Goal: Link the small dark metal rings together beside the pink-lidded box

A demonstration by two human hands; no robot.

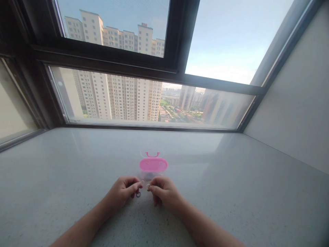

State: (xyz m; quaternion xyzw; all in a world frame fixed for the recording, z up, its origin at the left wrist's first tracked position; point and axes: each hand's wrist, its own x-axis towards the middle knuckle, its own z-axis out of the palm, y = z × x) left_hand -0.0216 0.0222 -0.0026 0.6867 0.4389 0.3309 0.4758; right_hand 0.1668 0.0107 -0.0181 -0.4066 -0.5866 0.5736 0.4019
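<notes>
My left hand (pixel 125 190) is closed in a pinch on a small white ring (pixel 143 182), which looks like a little hair elastic. Opposite it, my right hand (pixel 166 192) pinches another small white ring (pixel 148 186). A narrow gap separates the two sets of fingertips. Just below the left fingertips is a dark ring (pixel 138 195); whether the fingers touch it or it lies on the counter I cannot tell. Right behind the hands stands an oval box with a pink rim (pixel 153 165) and a clear body. Its contents are too blurred to name.
The box's clear lid with a pink handle (pixel 152 155) shows behind the pink rim. Everything rests on a pale speckled counter (pixel 244 192). A dark window frame (pixel 154 127) borders its far edge, and a white wall (pixel 293 113) rises at the right.
</notes>
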